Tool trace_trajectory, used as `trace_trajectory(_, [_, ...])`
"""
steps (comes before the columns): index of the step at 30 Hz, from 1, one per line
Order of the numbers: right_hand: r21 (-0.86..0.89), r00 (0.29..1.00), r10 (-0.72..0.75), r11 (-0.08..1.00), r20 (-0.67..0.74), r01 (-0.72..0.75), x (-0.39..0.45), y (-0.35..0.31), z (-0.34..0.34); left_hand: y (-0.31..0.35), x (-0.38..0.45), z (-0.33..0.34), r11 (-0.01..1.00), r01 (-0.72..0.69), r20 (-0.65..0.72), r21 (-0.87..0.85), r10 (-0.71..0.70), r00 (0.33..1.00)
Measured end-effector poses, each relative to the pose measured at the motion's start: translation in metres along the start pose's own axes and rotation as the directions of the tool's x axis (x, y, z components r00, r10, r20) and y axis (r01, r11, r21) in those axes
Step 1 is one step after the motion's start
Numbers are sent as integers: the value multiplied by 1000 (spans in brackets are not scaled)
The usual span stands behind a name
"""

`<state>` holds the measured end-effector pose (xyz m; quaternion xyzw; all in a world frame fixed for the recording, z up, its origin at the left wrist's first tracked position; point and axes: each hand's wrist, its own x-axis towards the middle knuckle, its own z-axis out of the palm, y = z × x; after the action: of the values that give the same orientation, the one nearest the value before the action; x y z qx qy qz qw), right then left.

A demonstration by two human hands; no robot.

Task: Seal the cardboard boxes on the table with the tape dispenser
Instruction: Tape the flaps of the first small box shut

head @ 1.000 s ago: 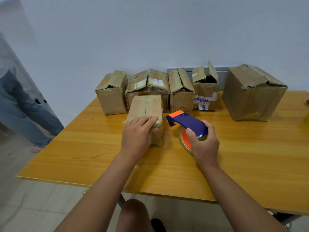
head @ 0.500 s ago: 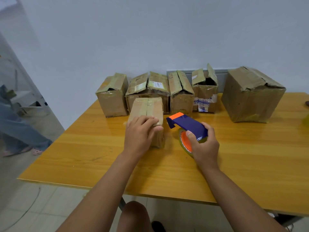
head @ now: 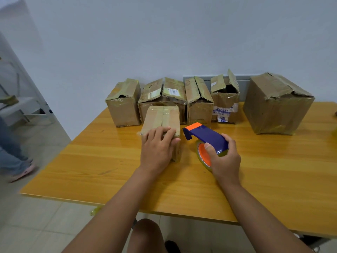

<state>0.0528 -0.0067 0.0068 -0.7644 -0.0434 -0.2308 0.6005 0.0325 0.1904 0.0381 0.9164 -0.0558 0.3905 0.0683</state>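
Front box (head: pixel 161 123) looks taped under the flat left hand (head: pixel 158 148); right hand (head: pixel 223 159) grips the dispenser (head: pixel 206 136); back boxes (head: pixel 225 99) on the counter (head: pixel 273 170) gape unsealed.

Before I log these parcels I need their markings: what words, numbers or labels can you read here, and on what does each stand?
No text can be read.
White shipping label on the second box from the left: barcode and print, too small to read.
Second label on that box's left flap: blurred.
White and blue printed tape on the open-flapped box: characters too blurred to read.
Tape dispenser: no marking visible.
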Motion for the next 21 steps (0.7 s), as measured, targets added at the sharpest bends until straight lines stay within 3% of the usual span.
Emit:
trace_trajectory(5, [4,1000,2,1000,5,-2,0,-2,0,-12,2,-26,999,-41,72,-13,42,997])
trace_trajectory(10, [5,1000,6,1000,5,-6,-1,-3,0,-38,2,-28,979,85,106,-184,-66,992])
trace_trajectory(15, [1,1000,8,1000,0,-8,-1,-5,0,-25,5,-23,984,175,20,-7,-175,984])
trace_trajectory(21, [-1,1000,9,1000,2,-9,-1,-5,-1,-29,-1,-25,987,151,-2,52,-152,988])
